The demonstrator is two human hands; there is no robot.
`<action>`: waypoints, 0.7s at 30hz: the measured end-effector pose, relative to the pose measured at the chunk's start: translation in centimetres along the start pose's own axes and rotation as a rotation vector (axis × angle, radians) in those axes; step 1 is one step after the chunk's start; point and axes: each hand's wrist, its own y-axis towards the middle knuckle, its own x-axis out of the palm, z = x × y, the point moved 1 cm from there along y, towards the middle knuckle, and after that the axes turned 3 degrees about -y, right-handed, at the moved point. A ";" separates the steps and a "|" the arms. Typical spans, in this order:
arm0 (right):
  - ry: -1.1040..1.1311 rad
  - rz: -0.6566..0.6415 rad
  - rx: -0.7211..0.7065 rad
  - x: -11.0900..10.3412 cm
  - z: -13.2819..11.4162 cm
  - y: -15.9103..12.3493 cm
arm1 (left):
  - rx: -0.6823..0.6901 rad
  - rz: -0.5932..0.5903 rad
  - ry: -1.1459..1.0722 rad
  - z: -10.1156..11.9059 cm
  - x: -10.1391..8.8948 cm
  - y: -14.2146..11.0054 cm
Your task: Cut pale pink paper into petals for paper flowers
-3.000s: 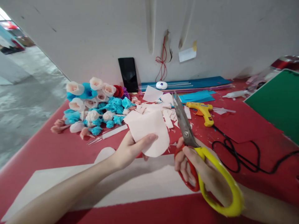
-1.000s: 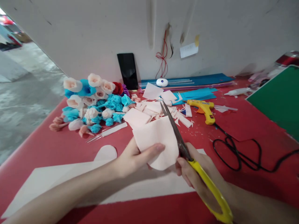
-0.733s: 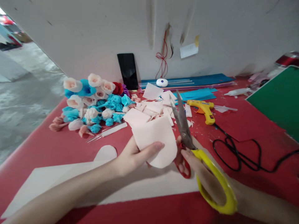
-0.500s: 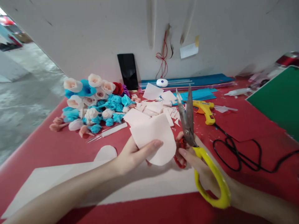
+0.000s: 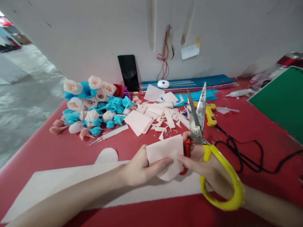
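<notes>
My left hand [image 5: 144, 168] pinches a pale pink paper piece [image 5: 167, 151] with a rounded lower edge, thumb lying on its face. In my right hand [image 5: 201, 160] are scissors [image 5: 197, 130] with one yellow handle loop and red by the fingers. Their blades point up and away, spread apart and off the paper. My right thumb tip meets the right edge of the paper piece. Below both hands lies a long pale paper sheet [image 5: 132, 195], and a rounded paper petal [image 5: 107, 156] rests at its far edge.
Beyond the hands are paper scraps [image 5: 158, 113] and a folded paper stack [image 5: 138, 121]. Paper flowers [image 5: 94, 107] crowd the left. A yellow glue gun [image 5: 210, 115] with a black cord [image 5: 229, 148] lies right, near a green board [image 5: 281, 101]. A phone [image 5: 129, 72] leans on the wall.
The paper piece has come down and to the right, and my right thumb now touches it. The scissors have shifted right, with their blades spread wider.
</notes>
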 end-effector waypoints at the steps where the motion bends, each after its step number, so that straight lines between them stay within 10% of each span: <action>1: 0.029 -0.029 0.027 0.0 0.1 -0.1 | -0.010 -0.006 -0.010 -0.2 0.0 0.0; 7: 0.093 -0.018 -0.084 -0.9 0.0 0.2 | -0.033 -0.079 -0.091 -1.4 -0.9 0.5; 13: 0.108 0.213 -0.413 -1.5 -0.4 1.0 | -0.233 -0.500 -0.509 -2.0 -0.4 1.6; 21: -0.082 0.016 -0.733 -2.4 0.9 1.7 | -0.263 -0.676 -0.802 -3.2 -0.2 2.2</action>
